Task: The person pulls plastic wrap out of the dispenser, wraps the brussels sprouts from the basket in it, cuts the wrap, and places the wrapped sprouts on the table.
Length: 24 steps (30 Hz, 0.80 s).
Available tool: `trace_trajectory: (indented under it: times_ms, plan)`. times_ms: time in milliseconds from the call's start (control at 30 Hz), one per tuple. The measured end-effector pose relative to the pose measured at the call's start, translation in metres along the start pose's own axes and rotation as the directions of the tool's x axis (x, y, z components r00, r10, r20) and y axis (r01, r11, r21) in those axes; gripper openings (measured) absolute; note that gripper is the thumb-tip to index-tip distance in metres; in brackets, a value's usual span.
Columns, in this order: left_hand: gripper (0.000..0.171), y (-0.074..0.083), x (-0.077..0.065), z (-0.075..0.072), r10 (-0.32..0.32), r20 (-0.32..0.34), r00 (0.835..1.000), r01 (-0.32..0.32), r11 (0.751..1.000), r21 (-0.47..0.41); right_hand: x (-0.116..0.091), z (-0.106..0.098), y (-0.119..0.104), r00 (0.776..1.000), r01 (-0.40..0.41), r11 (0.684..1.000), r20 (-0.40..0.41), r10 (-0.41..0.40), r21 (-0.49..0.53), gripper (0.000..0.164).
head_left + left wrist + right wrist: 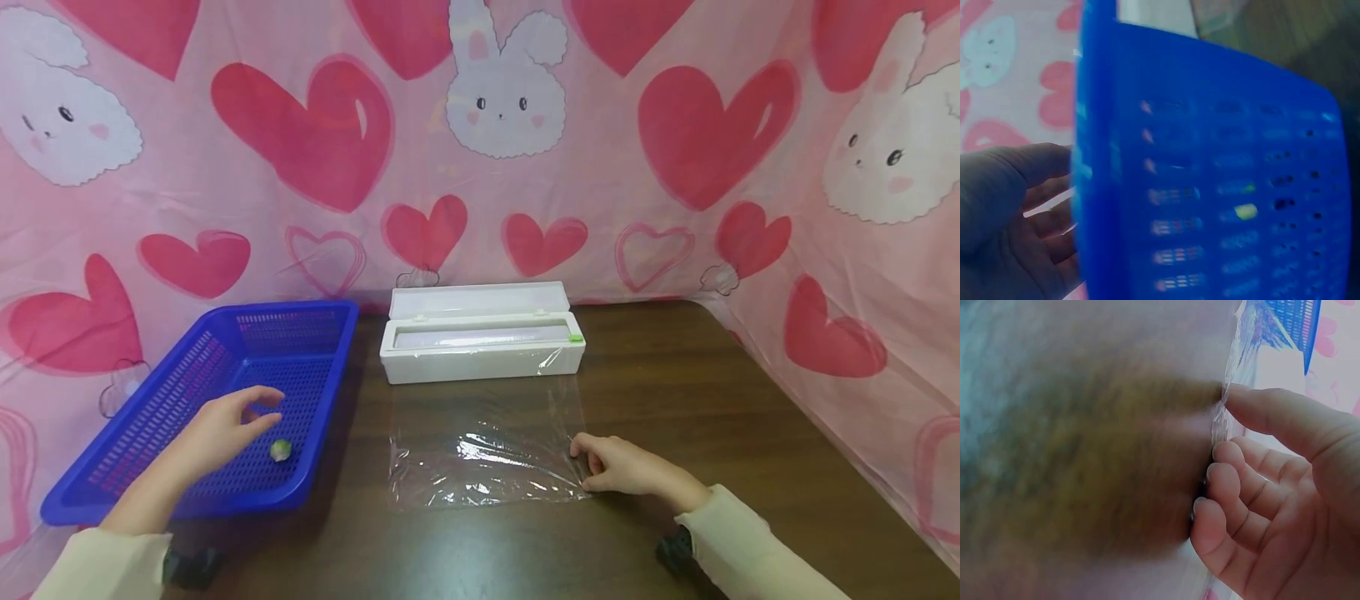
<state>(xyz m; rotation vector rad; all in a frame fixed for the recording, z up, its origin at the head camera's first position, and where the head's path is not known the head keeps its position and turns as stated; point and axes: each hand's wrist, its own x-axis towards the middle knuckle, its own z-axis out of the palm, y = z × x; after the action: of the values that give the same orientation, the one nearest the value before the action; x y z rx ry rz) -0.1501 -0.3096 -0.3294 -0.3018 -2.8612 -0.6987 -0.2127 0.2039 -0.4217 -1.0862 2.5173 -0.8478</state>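
Over the blue plastic basket (341, 367) my left hand (217, 433) hovers, thumb and fingers parted and nothing between them. Just beyond the thumb, a small round green vegetable (281, 450), like a Brussels sprout, lies on the basket floor. Through the basket's slots in the left wrist view, it shows as a yellow-green patch. A clear sheet of cling film (480, 467) stretches forward over the table from a white dispenser box (480, 362). My right hand (626, 465) holds its near right corner, fingers curled and thumb at the film's wrinkled edge (1219, 415).
The dispenser's lid (480, 300) stands raised at the back, with a green slider (576, 338) at the right end. A dark wooden table (465, 550) carries everything. Pink heart-and-rabbit cloth (510, 183) hangs behind and at both sides.
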Motion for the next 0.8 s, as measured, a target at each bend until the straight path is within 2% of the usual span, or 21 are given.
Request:
trace_trajectory:
  times_ms: [67,200,367,467,567,633,800]
  plan:
    - [0.024,-0.007,0.002,0.002,0.0,0.023,1.0,0.0,1.0,0.006,0.001,0.0,0.0,0.999,-0.047,0.999,0.01,0.047,0.007,0.032]
    - [0.024,-0.016,0.006,0.006,-0.018,0.092,0.996,0.017,1.0,0.006,0.001,0.0,-0.001,0.997,-0.072,0.997,0.017,0.072,-0.007,0.033]
    - [0.028,-0.029,0.012,0.015,-0.044,0.188,0.981,0.057,0.996,-0.063,0.002,0.001,-0.001,0.997,-0.069,0.998,0.019,0.069,-0.005,0.033]
    - [0.03,-0.037,0.014,0.02,-0.057,0.237,0.97,0.092,0.986,-0.137,0.002,0.001,-0.001,0.997,-0.072,0.997,0.024,0.072,0.0,0.033]
    - [0.033,-0.044,0.014,0.024,-0.091,0.292,0.952,0.161,0.961,-0.224,0.002,0.002,0.0,0.997,-0.076,0.997,0.027,0.076,-0.002,0.033]
    - [0.037,-0.048,0.014,0.025,-0.122,0.333,0.935,0.22,0.935,-0.277,0.002,0.002,0.0,0.997,-0.074,0.997,0.027,0.074,-0.001,0.033]
    - [0.046,-0.056,0.014,0.025,-0.2,0.427,0.882,0.362,0.868,-0.34,0.001,0.001,0.0,0.997,-0.077,0.997,0.028,0.077,0.005,0.033]
